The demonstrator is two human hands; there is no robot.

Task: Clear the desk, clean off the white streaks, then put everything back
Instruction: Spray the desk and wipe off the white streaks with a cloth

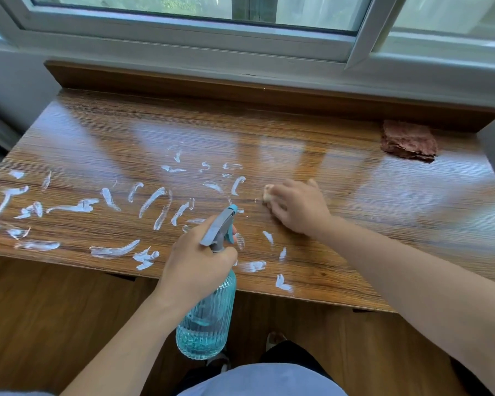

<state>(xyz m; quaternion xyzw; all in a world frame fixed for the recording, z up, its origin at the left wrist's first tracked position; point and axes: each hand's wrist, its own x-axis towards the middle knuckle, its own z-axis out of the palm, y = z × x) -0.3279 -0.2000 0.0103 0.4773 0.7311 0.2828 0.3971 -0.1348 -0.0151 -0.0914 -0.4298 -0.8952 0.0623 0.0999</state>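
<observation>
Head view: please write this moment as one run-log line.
left hand grips spray bottle | right hand presses sponge on desk | white streaks remain

**Streaked desk, mid-clean**

The glossy brown wood-grain desk (355, 178) carries scattered white smeared streaks (152, 201) across its left and middle near part — its right side shines bare. A ribbed blue translucent spray bottle (206, 315) tilts over the desk's front edge. A pale yellowish cloth (269, 194) lies pressed flat mid-desk — a folded reddish-brown rag (408, 140) sits at the far right corner.
</observation>
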